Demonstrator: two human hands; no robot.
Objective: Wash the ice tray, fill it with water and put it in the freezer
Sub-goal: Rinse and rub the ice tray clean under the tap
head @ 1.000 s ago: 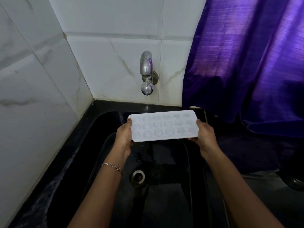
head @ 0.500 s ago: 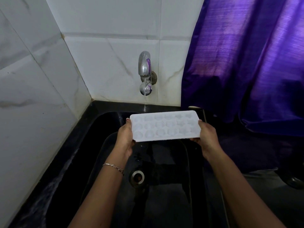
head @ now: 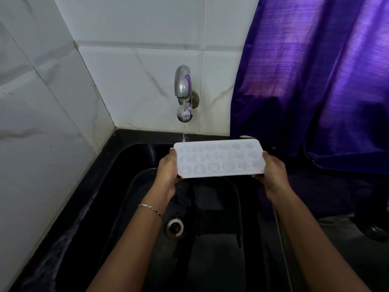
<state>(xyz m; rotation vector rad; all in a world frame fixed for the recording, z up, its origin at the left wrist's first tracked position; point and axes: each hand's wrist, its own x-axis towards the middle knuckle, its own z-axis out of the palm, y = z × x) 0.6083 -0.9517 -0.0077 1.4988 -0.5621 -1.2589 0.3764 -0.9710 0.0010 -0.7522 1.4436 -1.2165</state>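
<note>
I hold a white ice tray level over the black sink, cavities facing up. My left hand grips its left short end and my right hand grips its right short end. A chrome tap juts from the tiled back wall. A thin stream of water falls from it onto the tray's far left corner.
White marble-look tiles cover the left and back walls. A purple curtain hangs at the right, reaching down to the counter. The sink's drain lies below the tray. A dark object sits at the far right edge.
I have shifted the tray slightly right and toward the wall, under the tap. Water now runs in a thin stream onto its far left corner.
</note>
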